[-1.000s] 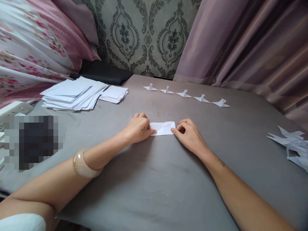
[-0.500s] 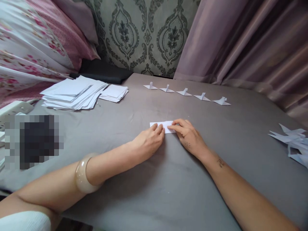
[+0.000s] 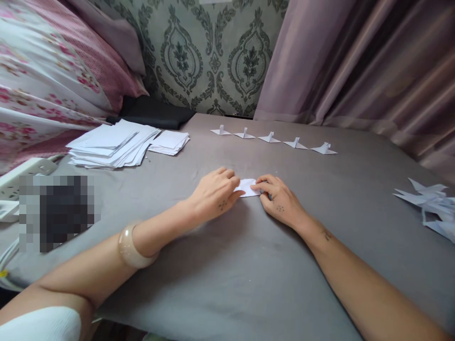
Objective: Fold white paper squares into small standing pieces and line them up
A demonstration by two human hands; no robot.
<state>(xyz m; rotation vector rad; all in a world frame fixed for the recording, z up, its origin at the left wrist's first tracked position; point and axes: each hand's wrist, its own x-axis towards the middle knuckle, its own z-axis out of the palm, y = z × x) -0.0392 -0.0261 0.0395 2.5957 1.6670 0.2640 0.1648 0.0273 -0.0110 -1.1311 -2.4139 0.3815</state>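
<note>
LH (image 3: 214, 192) moved fwd, pinching paper (image 3: 247, 185) | RH (image 3: 280, 199) pinching too | folded pcs (image 3: 270, 139) behind, stack (image 3: 110, 143) left

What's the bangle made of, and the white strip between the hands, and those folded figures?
White strip: probably matte paper, looking thin and flat. Folded figures: likely paper too, matte with crisp points. Bangle: maybe stone or plastic, smooth and shiny.

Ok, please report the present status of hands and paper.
Left hand, right hand: both touching paper. Paper's left end hidden. Five folded papers farther back, out of the way.
</note>
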